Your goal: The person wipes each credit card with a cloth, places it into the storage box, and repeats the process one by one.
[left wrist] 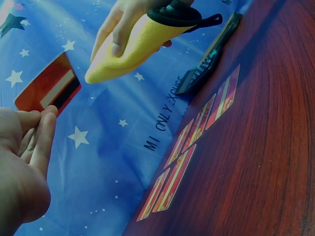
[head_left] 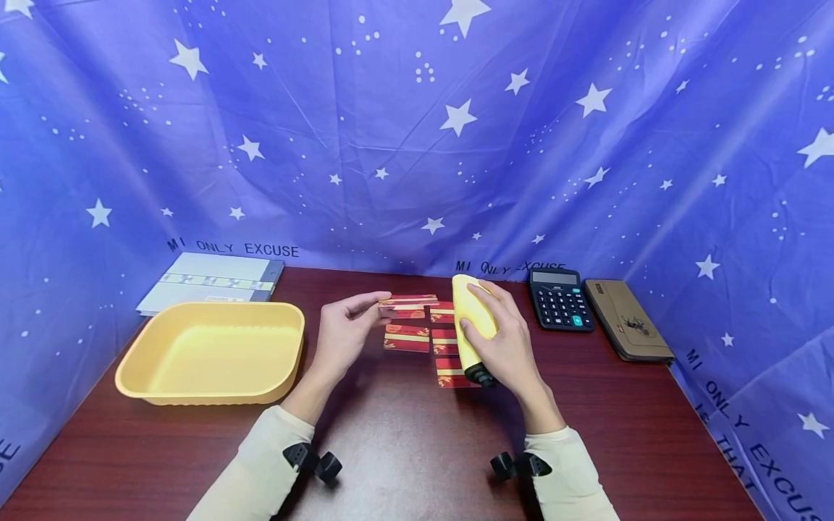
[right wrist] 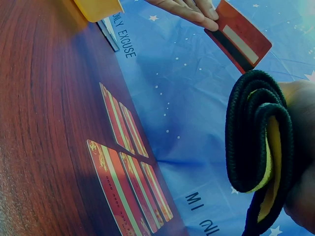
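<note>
Cream sleeves (head_left: pixel 254 467) are showing nearest the camera, and each is carrying a small black device (head_left: pixel 314 463) at the cuff. Between thumb and fingertips, the left hand (head_left: pixel 344 329) is pinching a red card (left wrist: pixel 48 84) near one edge. That card is hanging above the table (head_left: pixel 404 441), its dark stripe and pale strip facing both wrist cameras. Curled around a soft yellow bundle (left wrist: pixel 123 56) with a folded black edge, the right hand (head_left: pixel 507 336) is gripping it to the right of the card, leaving a gap between the two. Five more red cards (head_left: pixel 407 339) are lying on the table, two in a left column and three in a right one, which the bundle is partly covering in the head view. To the left, a yellow tub (head_left: pixel 208 396) is standing in front of a thin white-and-grey notebook (head_left: pixel 208 278). Over on the right, a black calculator (head_left: pixel 561 300) is resting just beside a brown case (head_left: pixel 628 318). Behind everything, a star-printed curtain (head_left: pixel 391 202) is hanging.
</note>
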Demonstrator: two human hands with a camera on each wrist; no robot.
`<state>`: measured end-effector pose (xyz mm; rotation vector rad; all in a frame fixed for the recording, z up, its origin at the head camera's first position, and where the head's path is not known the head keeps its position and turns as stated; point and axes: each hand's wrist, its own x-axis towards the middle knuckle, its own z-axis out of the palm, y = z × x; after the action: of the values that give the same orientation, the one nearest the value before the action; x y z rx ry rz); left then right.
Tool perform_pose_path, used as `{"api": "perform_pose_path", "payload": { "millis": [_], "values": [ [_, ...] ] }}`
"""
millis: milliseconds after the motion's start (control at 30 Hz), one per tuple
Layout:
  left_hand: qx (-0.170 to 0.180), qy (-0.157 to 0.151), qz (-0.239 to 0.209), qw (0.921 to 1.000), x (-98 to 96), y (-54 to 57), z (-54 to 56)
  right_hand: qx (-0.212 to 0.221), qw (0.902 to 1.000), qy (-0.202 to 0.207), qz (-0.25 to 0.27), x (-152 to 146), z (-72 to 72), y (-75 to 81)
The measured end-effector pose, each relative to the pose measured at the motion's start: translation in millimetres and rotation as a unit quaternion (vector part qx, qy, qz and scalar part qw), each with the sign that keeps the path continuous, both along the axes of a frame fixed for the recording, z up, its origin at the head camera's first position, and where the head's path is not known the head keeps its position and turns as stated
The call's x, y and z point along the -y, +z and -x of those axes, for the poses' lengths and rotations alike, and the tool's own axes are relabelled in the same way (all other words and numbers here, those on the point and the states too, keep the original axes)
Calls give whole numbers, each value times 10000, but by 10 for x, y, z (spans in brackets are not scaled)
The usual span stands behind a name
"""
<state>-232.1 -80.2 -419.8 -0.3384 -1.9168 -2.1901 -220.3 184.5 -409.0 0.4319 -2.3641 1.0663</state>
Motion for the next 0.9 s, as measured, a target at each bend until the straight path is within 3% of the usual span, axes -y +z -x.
{"api": "perform_pose_path", "payload": {
  "millis": [133,233,500,633,800,900],
  "values": [
    [-66,50,-104,9999,1,4,-8,11,10000,6,-7,0,2,-1],
    [81,220,-20,9997,3,11,-14,27,10000,15,-9,0,2,-1],
    [-46,872,714,9936,11,4,-6,49,10000,20,-18,0,1,0],
    [-21,866,649,9941,14,-1,0,22,10000,41,-25,-1,0,0],
    [279,933,731,9926,17,12,-4,11,10000,45,-29,-3,0,-1],
    [394,817,566,9943,19,8,1,16,10000,40,-37,-2,1,-5]
  ]
}}
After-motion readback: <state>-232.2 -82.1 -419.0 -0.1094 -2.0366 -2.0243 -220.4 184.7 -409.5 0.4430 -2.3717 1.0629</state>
